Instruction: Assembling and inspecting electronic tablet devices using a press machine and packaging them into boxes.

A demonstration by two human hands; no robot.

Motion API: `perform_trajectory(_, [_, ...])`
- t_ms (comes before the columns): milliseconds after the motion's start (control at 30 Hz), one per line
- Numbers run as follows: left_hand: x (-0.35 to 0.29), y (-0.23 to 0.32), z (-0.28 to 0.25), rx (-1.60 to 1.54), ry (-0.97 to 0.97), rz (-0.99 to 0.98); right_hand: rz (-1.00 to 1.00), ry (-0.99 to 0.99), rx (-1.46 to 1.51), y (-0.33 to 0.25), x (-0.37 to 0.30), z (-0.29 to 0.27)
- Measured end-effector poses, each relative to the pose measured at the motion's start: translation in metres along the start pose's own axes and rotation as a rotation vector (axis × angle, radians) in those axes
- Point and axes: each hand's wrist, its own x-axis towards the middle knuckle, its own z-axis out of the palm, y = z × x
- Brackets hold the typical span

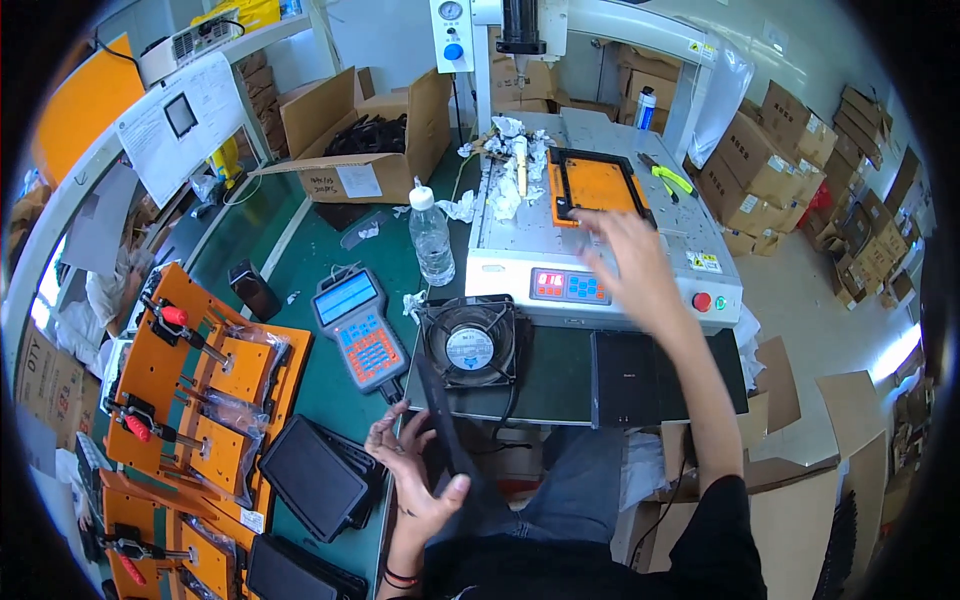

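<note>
My left hand grips a thin dark flat panel, tilted nearly edge-on in front of my lap. Its exact kind I cannot make out. My right hand is over the front of the dispensing machine, fingers apart and slightly blurred, with nothing seen in them. Just beyond those fingers, a black rectangular frame sits on an orange fixture plate on the machine bed. Under the machine's front edge lies a black flat panel, near my right forearm.
A black fan, a handheld controller and a clear bottle stand left of the machine. Orange clamp jigs and stacked black panels fill the left bench. Green-handled pliers and crumpled tissues lie on the bed.
</note>
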Motion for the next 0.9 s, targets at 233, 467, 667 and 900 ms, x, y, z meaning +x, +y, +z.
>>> perform_trajectory(233, [0.000, 0.019, 0.042, 0.215, -0.249, 0.187, 0.001, -0.260, 1.328, -0.056, -0.111, 0.053])
perform_trajectory(467, [-0.006, 0.035, 0.074, 0.317, -0.419, 0.154, 0.055, -0.069, 1.868, -0.047, -0.143, 0.067])
perform_trajectory(667, [-0.001, 0.030, 0.060, -0.389, -0.590, -0.421, 0.880, -0.066, 1.912, -0.056, -0.134, 0.033])
perform_trajectory(900, [-0.023, 0.007, 0.066, -1.255, -0.985, -1.035, 0.120, -0.241, 2.496, -0.063, -0.155, 0.062])
